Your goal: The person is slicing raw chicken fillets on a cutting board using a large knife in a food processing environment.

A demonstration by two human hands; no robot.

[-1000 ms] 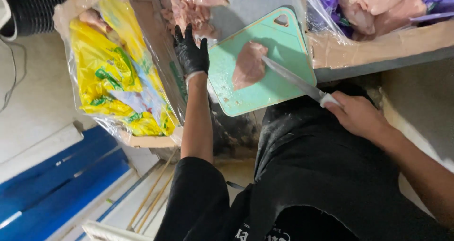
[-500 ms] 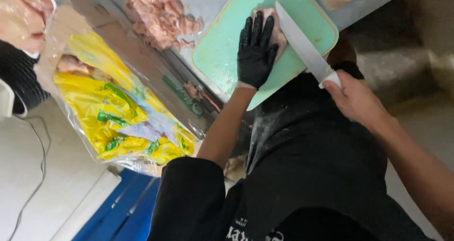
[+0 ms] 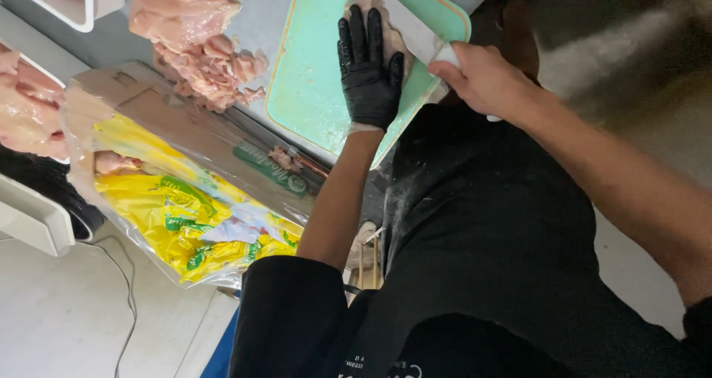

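Observation:
My left hand [image 3: 368, 70], in a black glove, lies flat on a raw chicken piece [image 3: 391, 38] and presses it onto the pale green cutting board [image 3: 311, 81]. My bare right hand [image 3: 478, 78] grips the handle of a long knife [image 3: 404, 18]. The blade lies flat across the chicken, just past my gloved fingertips. Most of the chicken piece is hidden under the glove and the blade.
A heap of raw chicken pieces [image 3: 211, 59] lies on the steel counter left of the board. Below the counter, a cardboard box [image 3: 148, 118] lined with clear plastic holds yellow-green bags [image 3: 185, 215]. A white tray edge [image 3: 70, 4] sits top left.
The view has swung down and left. My gloved left hand has stayed flat on the chicken, and the knife blade has moved in against the meat beside my fingers.

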